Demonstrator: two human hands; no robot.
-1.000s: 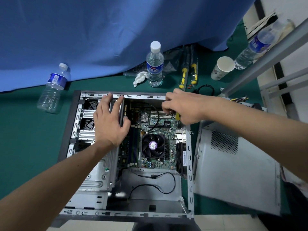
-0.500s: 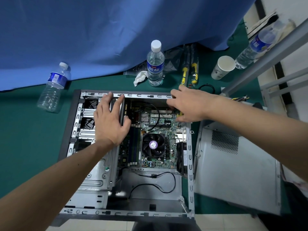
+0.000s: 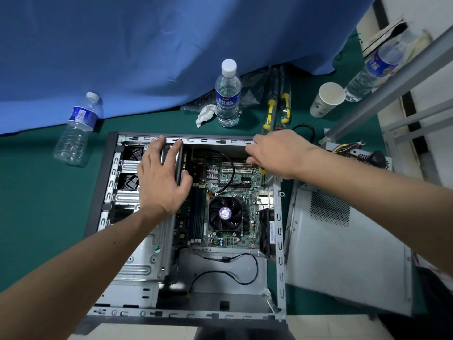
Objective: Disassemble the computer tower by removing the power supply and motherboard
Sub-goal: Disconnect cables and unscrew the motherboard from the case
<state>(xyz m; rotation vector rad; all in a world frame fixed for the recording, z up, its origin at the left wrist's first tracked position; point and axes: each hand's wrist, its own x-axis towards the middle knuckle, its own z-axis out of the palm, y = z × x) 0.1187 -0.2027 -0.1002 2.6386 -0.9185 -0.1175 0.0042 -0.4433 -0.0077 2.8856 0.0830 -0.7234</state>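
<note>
The open computer tower (image 3: 279, 241) lies on its side on the green table. Its motherboard (image 3: 235, 185), with a black CPU fan (image 3: 225, 213), sits inside. My left hand (image 3: 159, 182) rests flat on the metal drive cage (image 3: 137, 261), fingers straight and reaching the case's far rim. Over the far right corner of the motherboard, my right hand (image 3: 277, 153) grips a yellow-handled screwdriver (image 3: 262, 170), mostly hidden under the palm. A power supply (image 3: 355, 153) with coloured wires lies outside the case to the right.
The grey side panel (image 3: 343, 253) leans against the case's right side. Beyond the case are an upright water bottle (image 3: 228, 94), a crumpled tissue (image 3: 204, 114), two yellow-handled tools (image 3: 277, 104) and a paper cup (image 3: 327, 99). Another bottle (image 3: 77, 128) lies at left. Blue cloth hangs behind.
My right hand has moved to the right and a little farther away, toward the case's far right corner. My left hand has stayed on the drive cage.
</note>
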